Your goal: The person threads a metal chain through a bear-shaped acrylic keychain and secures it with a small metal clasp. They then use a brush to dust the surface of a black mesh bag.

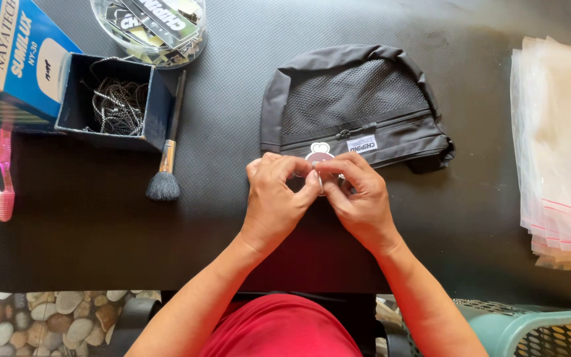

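Black mesh pouch (355, 106) lies on the dark surface (87, 218) at upper centre. Just below it, left hand (277, 198) and right hand (359, 198) meet, fingers pinched closed on a small round tag (319, 157) at its lower edge.

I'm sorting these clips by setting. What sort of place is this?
Probably a small home packing bench: a stack of clear zip bags, a black mesh pouch and a box of dark cords lie on the black table.
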